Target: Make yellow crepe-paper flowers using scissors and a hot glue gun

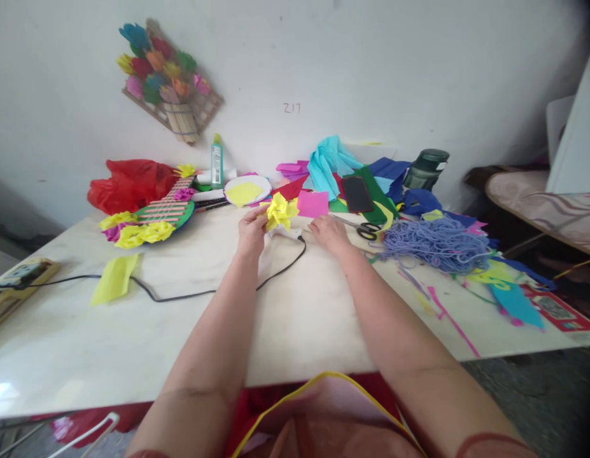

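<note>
My left hand [252,230] is closed on a yellow paper flower [279,212], holding it above the table by its near side. Just below the flower lies a white tool [289,233] with a black cord, apparently a glue gun, partly hidden by the flower and my hand. My right hand [330,233] is to the right of that tool, its fingers curled together low over the table. What they pinch, if anything, I cannot make out. A square of pink paper [313,203] lies just beyond my right fingertips.
Scissors [367,229], a phone [356,194] and a heap of blue-purple cord [433,243] lie to the right. At left are a flower-decorated round craft [165,215], yellow paper [114,278] and a power strip [21,283]. The black cord [180,297] crosses the table [180,356].
</note>
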Motion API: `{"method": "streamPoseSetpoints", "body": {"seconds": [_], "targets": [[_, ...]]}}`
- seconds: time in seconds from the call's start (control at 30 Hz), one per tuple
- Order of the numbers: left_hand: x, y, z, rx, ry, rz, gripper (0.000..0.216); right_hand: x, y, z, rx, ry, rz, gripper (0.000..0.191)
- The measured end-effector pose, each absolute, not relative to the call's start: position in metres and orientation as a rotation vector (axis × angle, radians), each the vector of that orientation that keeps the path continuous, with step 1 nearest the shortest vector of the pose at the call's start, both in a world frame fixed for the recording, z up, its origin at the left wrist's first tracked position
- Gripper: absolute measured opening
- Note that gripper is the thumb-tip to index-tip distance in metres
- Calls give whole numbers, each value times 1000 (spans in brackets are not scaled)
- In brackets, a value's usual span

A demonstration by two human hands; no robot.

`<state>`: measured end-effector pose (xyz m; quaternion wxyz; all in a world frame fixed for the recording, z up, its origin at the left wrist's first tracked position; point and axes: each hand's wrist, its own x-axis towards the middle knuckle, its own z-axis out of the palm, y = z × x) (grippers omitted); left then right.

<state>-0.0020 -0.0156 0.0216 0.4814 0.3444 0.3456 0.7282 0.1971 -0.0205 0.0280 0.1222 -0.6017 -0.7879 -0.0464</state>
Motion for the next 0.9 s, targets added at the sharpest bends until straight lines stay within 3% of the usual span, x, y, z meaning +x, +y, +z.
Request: {"method": "streamPoseSetpoints", "body": {"seconds": [0.3, 0.5, 0.77, 0.9], "targets": [[-2, -15, 21, 842, 877, 1815, 27, 160, -29, 25, -1515, -2412, -54, 42], [-1, -15, 19, 875, 884, 1830, 30, 138, -29, 24, -1600, -2515, -97, 35], [-6, -14, 20, 839, 930, 1885, 29, 138, -35, 30, -1686, -2482, -87, 49], [-8, -15, 27, 799, 934, 1946, 32, 151, -37, 37, -1762, -2461, -116, 40]]}}
